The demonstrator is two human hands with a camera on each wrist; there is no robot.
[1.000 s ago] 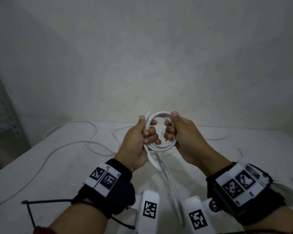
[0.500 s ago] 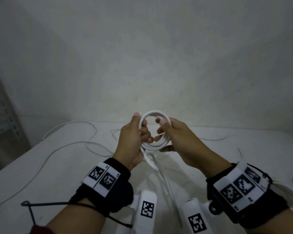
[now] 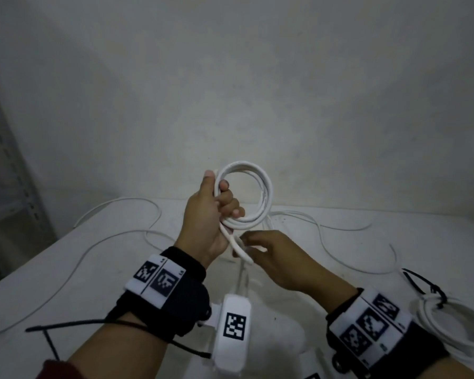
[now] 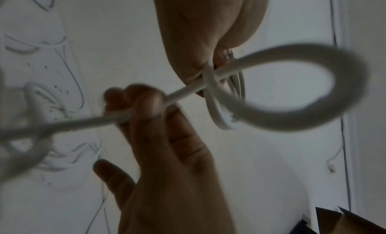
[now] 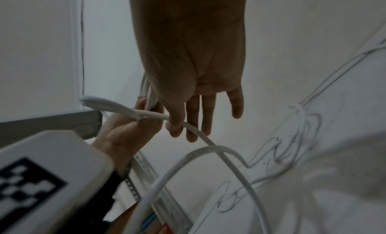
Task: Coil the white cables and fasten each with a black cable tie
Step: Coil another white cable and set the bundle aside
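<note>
A bare pale wall rises behind the white worktop [image 3: 66,269], whose far edge meets it just behind the raised hands. The left hand [image 3: 205,222] holds the white coil [image 3: 246,195] upright above the worktop, thumb and curled fingers clamped on its left side. Just below, the right hand [image 3: 279,261] pinches the cable's loose tail [image 3: 240,251] between thumb and forefinger, its other fingers nearly straight. Loose white cables [image 3: 115,206] trail across the worktop to left and right. A finished coil with a black cable tie [image 3: 422,285] lies near the right edge, beside the right wrist.
</note>
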